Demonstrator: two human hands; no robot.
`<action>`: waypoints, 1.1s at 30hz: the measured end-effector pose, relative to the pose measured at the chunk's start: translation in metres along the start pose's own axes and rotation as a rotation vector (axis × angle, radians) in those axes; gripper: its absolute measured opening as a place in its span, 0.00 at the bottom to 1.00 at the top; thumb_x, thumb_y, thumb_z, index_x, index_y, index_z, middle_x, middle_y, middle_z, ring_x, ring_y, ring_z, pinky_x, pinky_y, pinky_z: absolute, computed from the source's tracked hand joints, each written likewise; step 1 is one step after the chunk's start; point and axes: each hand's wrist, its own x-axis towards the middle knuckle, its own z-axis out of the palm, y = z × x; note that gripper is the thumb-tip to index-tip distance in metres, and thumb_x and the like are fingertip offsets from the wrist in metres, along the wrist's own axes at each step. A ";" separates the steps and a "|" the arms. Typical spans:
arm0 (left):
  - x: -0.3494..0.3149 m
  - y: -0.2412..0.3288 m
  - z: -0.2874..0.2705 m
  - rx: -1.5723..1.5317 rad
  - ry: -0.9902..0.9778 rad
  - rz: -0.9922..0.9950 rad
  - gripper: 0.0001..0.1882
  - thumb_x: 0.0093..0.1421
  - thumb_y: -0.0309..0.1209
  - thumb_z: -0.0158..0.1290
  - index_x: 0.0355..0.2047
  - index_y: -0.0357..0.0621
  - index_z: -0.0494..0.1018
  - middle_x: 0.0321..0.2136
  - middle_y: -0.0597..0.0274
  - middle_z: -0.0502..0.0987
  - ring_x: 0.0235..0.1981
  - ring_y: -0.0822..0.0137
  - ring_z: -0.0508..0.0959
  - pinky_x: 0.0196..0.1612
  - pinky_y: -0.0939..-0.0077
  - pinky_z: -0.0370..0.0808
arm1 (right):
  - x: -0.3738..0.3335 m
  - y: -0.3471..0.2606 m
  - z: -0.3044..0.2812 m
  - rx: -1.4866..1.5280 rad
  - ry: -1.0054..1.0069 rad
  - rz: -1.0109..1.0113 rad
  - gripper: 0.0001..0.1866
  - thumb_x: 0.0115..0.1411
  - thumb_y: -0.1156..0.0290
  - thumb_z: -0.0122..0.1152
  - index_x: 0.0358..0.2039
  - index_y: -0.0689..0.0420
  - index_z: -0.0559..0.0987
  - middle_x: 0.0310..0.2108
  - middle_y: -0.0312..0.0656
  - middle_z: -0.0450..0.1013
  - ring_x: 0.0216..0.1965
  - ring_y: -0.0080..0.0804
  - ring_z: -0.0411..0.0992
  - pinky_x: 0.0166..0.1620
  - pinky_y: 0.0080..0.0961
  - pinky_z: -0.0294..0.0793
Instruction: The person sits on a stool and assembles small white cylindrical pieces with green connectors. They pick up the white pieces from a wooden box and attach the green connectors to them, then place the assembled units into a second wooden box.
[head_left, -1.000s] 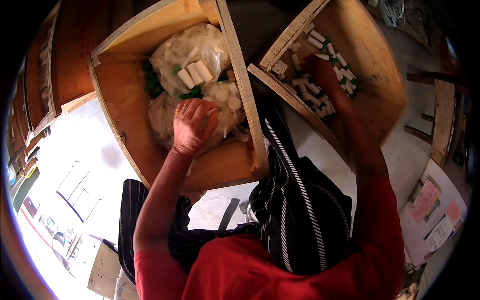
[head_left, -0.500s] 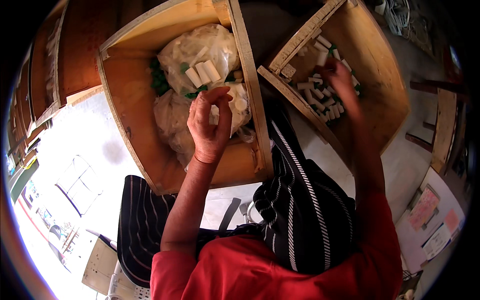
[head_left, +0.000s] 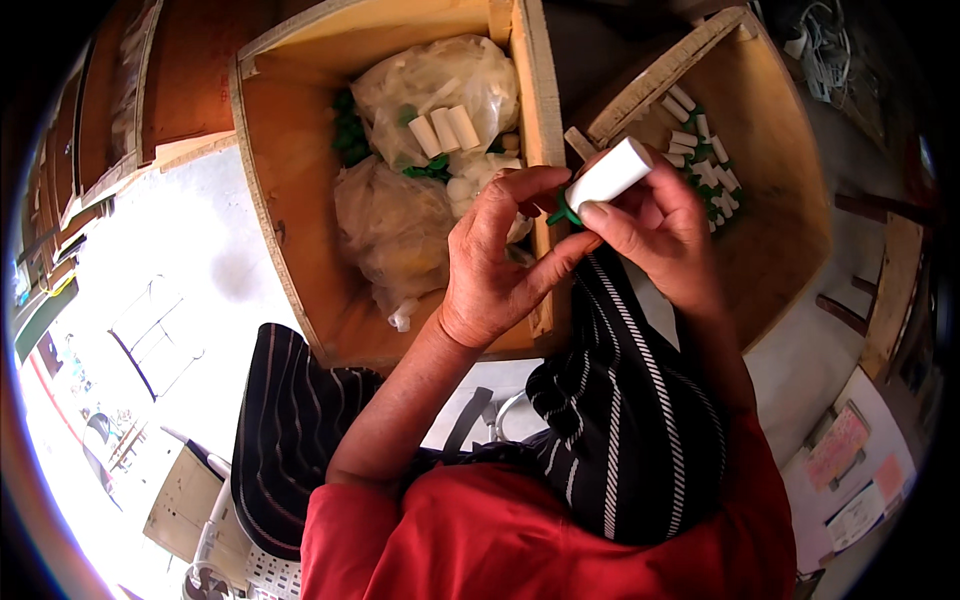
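Observation:
My right hand (head_left: 660,215) is closed on a white cylinder (head_left: 612,178) with a green plastic end piece (head_left: 564,211), held tilted above the gap between two wooden boxes. The thumb lies along the near side of the cylinder. My left hand (head_left: 505,250) is right beside the green end, its thumb and forefinger apart on either side of it. Whether they touch it I cannot tell. In the left wooden box (head_left: 300,235), three white cylinders (head_left: 443,130) lie with green pieces (head_left: 428,169) at their ends, on clear plastic bags (head_left: 395,215).
The right wooden box (head_left: 775,240) holds several white cylinders (head_left: 703,172) with green parts. More green pieces (head_left: 347,130) sit along the left box's far left side. Wooden stools (head_left: 893,260) stand at the right, and striped black cloth (head_left: 640,430) covers my legs.
My right hand has come back from the right box with a white cylinder with a green end. My left hand has moved right to meet it. The view has shifted slightly.

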 end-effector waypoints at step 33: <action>0.007 0.004 -0.006 -0.519 0.280 -0.253 0.19 0.49 0.18 0.61 0.38 0.36 0.65 0.35 0.62 0.72 0.39 0.74 0.75 0.39 0.79 0.79 | 0.024 -0.002 0.050 0.070 0.160 -0.040 0.11 0.60 0.70 0.57 0.40 0.63 0.73 0.31 0.36 0.74 0.29 0.16 0.71 0.32 0.13 0.72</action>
